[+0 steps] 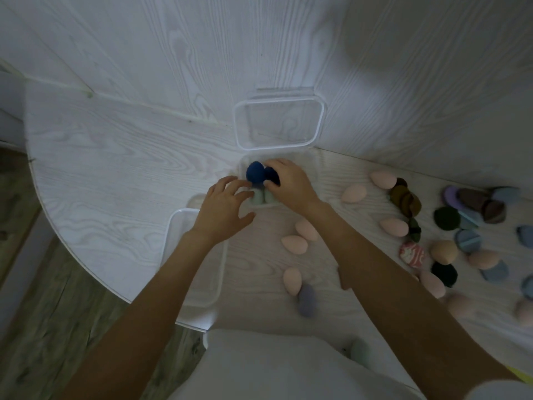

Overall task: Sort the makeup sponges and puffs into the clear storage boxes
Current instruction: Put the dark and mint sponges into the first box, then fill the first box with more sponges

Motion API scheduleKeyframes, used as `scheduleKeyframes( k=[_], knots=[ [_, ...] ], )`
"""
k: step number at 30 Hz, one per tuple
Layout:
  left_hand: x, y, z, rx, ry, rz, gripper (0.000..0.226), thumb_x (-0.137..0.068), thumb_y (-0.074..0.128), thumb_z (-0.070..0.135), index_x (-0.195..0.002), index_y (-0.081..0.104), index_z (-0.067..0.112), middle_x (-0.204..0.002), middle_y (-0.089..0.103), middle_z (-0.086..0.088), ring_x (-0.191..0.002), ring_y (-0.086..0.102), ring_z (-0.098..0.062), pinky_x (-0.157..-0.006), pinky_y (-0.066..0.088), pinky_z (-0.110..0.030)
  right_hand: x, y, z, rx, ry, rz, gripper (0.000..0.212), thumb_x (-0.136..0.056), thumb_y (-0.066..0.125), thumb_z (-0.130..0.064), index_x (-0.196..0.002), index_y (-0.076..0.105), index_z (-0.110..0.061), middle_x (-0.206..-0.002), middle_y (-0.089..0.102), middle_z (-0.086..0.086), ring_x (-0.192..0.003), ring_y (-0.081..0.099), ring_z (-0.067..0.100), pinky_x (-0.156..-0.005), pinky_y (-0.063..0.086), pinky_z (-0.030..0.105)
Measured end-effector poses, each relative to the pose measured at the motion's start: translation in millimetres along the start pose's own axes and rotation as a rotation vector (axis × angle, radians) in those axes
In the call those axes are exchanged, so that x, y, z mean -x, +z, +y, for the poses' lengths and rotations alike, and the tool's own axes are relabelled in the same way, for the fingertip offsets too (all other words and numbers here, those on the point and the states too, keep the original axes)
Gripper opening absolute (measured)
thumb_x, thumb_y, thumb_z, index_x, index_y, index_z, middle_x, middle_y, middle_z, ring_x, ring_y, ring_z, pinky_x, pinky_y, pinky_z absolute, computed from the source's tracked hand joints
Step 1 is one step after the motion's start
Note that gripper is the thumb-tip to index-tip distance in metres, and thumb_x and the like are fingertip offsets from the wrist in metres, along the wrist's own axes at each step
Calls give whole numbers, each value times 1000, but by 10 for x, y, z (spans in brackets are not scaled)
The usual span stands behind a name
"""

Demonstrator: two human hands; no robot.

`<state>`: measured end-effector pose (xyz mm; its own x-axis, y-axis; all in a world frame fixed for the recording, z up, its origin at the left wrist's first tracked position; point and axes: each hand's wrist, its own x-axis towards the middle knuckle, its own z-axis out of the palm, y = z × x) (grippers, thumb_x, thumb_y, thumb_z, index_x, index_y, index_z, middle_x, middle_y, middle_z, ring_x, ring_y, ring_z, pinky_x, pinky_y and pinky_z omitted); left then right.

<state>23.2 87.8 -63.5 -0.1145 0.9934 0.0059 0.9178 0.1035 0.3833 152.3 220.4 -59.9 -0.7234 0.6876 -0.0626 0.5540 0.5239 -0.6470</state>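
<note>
A clear storage box (313, 168) stands mid-table with its lid (278, 122) leaning open against the wall. Inside it sit a blue egg-shaped sponge (254, 172), a darker navy sponge (272, 175) and pale green sponges (259, 197). My right hand (288, 181) is curled over the navy sponge in the box. My left hand (223, 204) has spread fingers whose tips touch the pale green sponges at the box's near left corner. A second clear box (173, 226) lies under my left forearm, its contents hidden.
Pink sponges (305, 229) lie loose on the table right of the boxes, and a grey-lilac sponge (307, 298) lies near the front. Farther right is a heap of flat puffs (467, 238) in blue, olive, brown, purple and dark green. The rounded table edge (72, 255) curves on the left.
</note>
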Motion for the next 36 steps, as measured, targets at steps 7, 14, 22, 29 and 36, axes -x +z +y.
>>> scheduleKeyframes(
  k=[7, 14, 22, 29, 36],
  knots=[
    [326, -116, 461, 272, 23, 145, 33, -86, 54, 35, -111, 61, 16, -107, 62, 0, -95, 55, -13, -81, 44, -21, 853, -515, 58, -132, 23, 315, 27, -86, 56, -6, -112, 62, -6, -111, 63, 9, -102, 57, 19, -89, 42, 26],
    [711, 504, 897, 199, -44, -277, 47, -82, 65, 37, -124, 52, 21, -115, 56, -2, -102, 55, -22, -79, 48, -37, 2256, -565, 383, -54, 338, 283, 20, -88, 59, -10, -107, 64, -12, -103, 64, 7, -91, 57, 16, -84, 48, 34],
    [823, 728, 1124, 196, -123, -295, 44, -83, 65, 32, -123, 54, 17, -118, 53, -9, -101, 55, -28, -81, 47, -39, 3211, -552, 492, 152, 961, -508, 72, -75, 55, -70, -116, 40, -13, -108, 59, 7, -83, 64, 21, -66, 49, 31],
    [836, 750, 1107, 229, -134, -286, 38, -85, 64, 32, -118, 57, 16, -111, 56, -9, -92, 58, -28, -77, 44, -35, 3348, -188, 536, -156, 950, -296, 30, -70, 75, -13, -78, 46, -15, -88, 64, 11, -74, 65, 24, -66, 52, 31],
    [844, 665, 1093, 292, -126, -299, 31, -84, 66, 26, -108, 54, 13, -106, 54, -8, -89, 58, -26, -77, 45, -37, 3093, -347, 693, -34, 797, -104, 16, -83, 65, -29, -89, 56, -18, -92, 64, 3, -82, 58, 19, -71, 47, 31]
  ],
)
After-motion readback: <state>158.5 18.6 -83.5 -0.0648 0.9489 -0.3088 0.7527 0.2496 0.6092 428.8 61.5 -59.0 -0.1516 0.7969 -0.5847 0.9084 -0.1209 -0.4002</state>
